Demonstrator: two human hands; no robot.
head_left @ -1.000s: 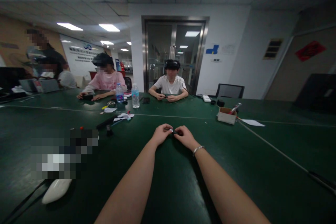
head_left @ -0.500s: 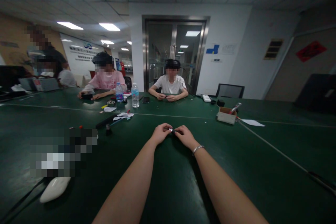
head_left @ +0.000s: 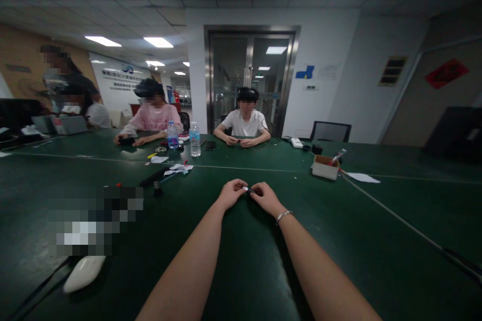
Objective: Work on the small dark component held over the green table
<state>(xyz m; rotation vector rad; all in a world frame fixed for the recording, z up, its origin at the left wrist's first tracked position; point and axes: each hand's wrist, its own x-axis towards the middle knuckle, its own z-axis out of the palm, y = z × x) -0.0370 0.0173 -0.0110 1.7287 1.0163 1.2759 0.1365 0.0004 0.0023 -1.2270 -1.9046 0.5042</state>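
Note:
Just above the green table, a small dark object with a bright silver end spans the gap between my two hands. It is too small for me to tell its kind. The fingertips of my left hand pinch the silver end. My right hand, with a silver bracelet at the wrist, pinches the dark end, and its fingers hide part of it. Both hands are close together, with their fingers curled.
Beyond the hands stand two water bottles and a phone. A small box holding pens is at the right, beside white paper. Crumpled paper lies left. Across the table sit a person and another in pink.
The view has tipped slightly, so the left side of the scene sits a little further right and lower. Both hands stay almost in place, still pinching the small object.

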